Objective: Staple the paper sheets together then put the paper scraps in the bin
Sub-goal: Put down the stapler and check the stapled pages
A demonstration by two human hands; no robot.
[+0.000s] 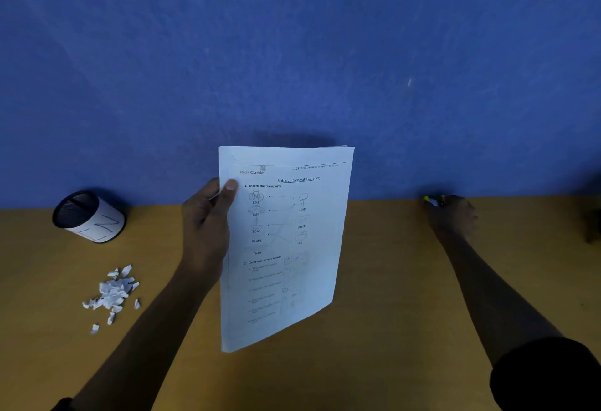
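Left hand [205, 222] pinches the printed worksheet sheets [286, 241] by their left edge, holding them upright above the bench [374, 329]. Right hand [453, 215] curls over a yellow stapler [432, 200] (mostly hidden) at the bench's far edge. Paper scraps [112, 293] lie left, near the mesh bin [87, 215].

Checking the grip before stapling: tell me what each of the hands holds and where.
Left hand pinches the paper sheets at their upper left edge. Right hand covers a small yellow object; the grip cannot be told.
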